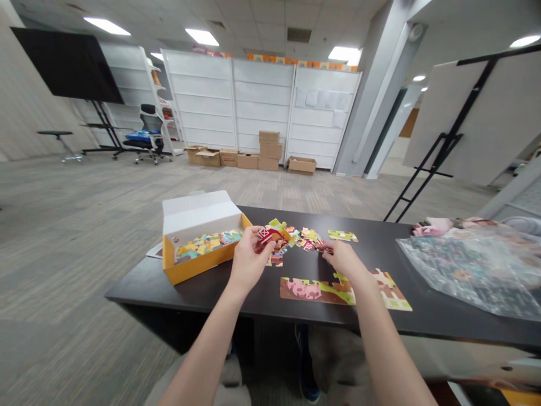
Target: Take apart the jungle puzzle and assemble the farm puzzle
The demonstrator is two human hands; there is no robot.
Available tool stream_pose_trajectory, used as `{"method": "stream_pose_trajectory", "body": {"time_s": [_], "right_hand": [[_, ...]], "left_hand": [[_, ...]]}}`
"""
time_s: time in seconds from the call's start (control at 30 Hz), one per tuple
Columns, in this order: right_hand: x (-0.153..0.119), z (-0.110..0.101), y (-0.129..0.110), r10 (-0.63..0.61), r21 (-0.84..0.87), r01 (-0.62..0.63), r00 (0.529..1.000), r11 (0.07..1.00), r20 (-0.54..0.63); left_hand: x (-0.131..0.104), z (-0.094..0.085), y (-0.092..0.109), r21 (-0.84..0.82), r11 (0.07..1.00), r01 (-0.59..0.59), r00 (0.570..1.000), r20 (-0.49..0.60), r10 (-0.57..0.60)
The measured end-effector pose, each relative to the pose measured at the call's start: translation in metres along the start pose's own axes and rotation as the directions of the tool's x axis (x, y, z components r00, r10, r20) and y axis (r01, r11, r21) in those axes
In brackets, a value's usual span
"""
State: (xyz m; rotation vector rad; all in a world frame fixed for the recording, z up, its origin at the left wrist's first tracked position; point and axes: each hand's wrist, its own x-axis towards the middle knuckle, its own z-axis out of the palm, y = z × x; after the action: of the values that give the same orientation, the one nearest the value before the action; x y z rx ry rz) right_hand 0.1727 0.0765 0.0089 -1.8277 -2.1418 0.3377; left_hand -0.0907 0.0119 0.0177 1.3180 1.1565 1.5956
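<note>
My left hand (248,258) is closed around a few jigsaw pieces (270,235), one red with a white window pattern. At the right edge of a loose pile of jigsaw pieces (311,237), my right hand (343,258) pinches a puzzle piece whose picture is mostly hidden by the fingers. Nearer the table's front edge lies a joined strip of puzzle (302,289) showing a pink spotted animal and a white fence; my right forearm covers part of it. A small green joined section (342,235) rests behind my right hand.
An open yellow box (207,265) of puzzle pieces stands left on the black table (249,290), its white lid raised. A clear plastic bag (473,270) covers the right end. Cardboard boxes (257,160) line the far shelves.
</note>
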Motion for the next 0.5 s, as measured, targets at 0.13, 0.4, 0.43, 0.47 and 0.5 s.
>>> {"method": "stream_pose_trajectory", "body": {"time_s": [0.13, 0.4, 0.43, 0.47, 0.5], "right_hand": [[0.012, 0.003, -0.005, -0.065, 0.019, 0.064, 0.998, 0.998, 0.006], [0.035, -0.002, 0.005, -0.097, 0.026, 0.095, 0.993, 0.995, 0.072], [0.036, -0.003, 0.006, -0.096, 0.024, 0.094, 0.992, 0.995, 0.082], [0.037, -0.004, 0.008, -0.094, 0.021, 0.092, 0.992, 0.996, 0.087], [0.038, -0.004, 0.009, -0.093, 0.018, 0.092, 0.992, 0.996, 0.088]], "left_hand": [[0.001, 0.001, -0.007, 0.063, 0.997, 0.044, 0.992, 0.113, -0.051], [0.009, 0.037, -0.025, 0.236, 0.972, 0.008, 0.947, 0.31, -0.083], [0.01, 0.042, -0.028, 0.247, 0.969, 0.003, 0.943, 0.322, -0.085], [0.011, 0.047, -0.032, 0.26, 0.966, -0.004, 0.939, 0.333, -0.086], [0.012, 0.052, -0.035, 0.273, 0.962, -0.012, 0.936, 0.341, -0.085]]}}
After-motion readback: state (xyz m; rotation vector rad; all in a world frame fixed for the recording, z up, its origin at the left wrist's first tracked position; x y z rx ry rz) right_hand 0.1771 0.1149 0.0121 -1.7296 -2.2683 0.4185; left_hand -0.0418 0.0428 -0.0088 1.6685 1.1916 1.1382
